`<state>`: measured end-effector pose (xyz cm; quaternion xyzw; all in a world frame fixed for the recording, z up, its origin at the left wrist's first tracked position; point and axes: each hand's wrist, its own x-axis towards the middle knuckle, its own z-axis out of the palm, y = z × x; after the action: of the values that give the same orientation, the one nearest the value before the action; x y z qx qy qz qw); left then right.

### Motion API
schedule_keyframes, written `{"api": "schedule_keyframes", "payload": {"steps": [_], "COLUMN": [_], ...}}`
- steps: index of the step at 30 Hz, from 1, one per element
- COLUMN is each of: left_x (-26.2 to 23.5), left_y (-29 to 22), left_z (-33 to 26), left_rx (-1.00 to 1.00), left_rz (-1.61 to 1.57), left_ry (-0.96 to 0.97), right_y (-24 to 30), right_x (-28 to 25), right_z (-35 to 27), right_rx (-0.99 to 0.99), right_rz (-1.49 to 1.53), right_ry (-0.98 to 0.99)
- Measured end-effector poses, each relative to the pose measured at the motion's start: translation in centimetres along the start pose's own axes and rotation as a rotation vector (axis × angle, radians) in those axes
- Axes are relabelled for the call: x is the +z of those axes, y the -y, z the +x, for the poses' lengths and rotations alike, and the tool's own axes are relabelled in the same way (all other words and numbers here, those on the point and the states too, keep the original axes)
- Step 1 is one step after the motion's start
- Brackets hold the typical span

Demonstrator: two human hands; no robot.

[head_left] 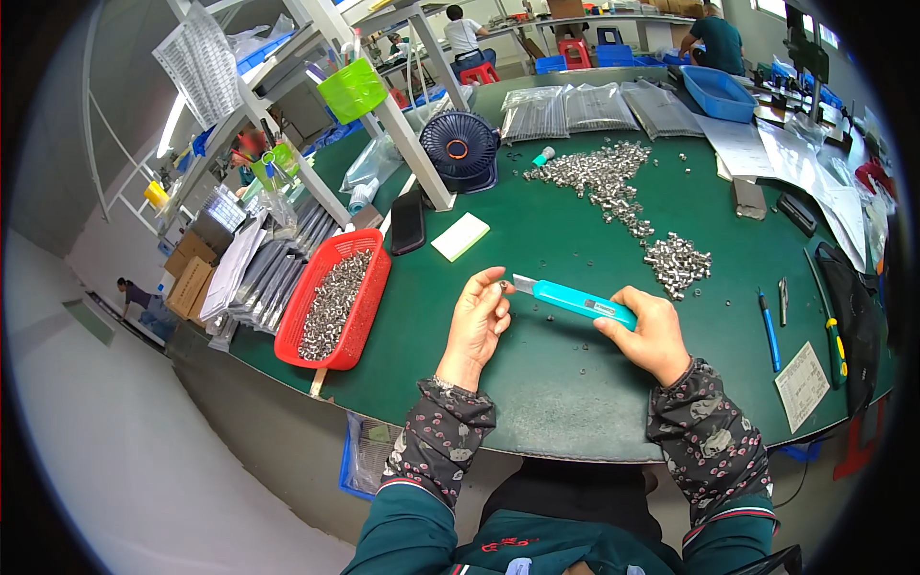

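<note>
- one left hand (479,311), and it's narrow: thumb and forefinger pinch one small metal piece (505,286) above the green surface (546,412)!
- one right hand (656,331) wraps round one turquoise cutter (575,299), its single blade (523,284) pointing left, tip just beside that piece; whether they touch, i can't tell.
- two heaps of silvery parts here: one large heap (604,182) farther back, one smaller heap (678,265) nearer, both too crowded to count.
- over on the left, one red basket (375,307), loaded with parts (333,307).
- near it, one black phone (407,222), one pale yellow notepad (461,237), and one dark fan (460,149) behind them.
- out right, one blue pen (770,331) and one paper slip (802,386).
- at the back, one blue tray (719,94).
</note>
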<state>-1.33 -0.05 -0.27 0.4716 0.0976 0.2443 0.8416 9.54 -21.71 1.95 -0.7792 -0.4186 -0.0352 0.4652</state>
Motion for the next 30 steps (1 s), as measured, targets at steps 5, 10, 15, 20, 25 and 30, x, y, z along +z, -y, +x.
{"api": "schedule_keyframes", "payload": {"steps": [5, 10, 15, 20, 25, 30], "left_x": [-0.2, 0.2, 0.2, -0.1, -3.3, -13.9], "left_y": [0.5, 0.6, 0.7, -2.2, -12.5, -19.5], "left_z": [0.1, 0.1, 0.0, -0.3, -1.0, -2.9], "left_rx": [-0.004, -0.046, -0.059, 0.017, 0.342, 0.132], "left_rz": [-0.039, -0.018, 0.010, 0.074, 0.529, 1.403], "left_ry": [0.042, 0.019, -0.086, -0.247, -0.493, -0.618], "right_y": [-0.1, -0.2, 0.0, -0.4, -0.1, 0.0], "right_x": [-0.2, 0.0, 0.6, -0.2, -0.2, -0.1], "right_z": [0.0, 0.1, 0.0, -0.1, 0.0, 0.2], "right_rx": [0.083, 0.118, -0.207, -0.105, -0.151, -0.164], "right_rz": [0.045, 0.071, -0.015, 0.046, -0.035, -0.065], "right_ry": [0.095, 0.186, -0.112, -0.115, -0.143, -0.147]}}
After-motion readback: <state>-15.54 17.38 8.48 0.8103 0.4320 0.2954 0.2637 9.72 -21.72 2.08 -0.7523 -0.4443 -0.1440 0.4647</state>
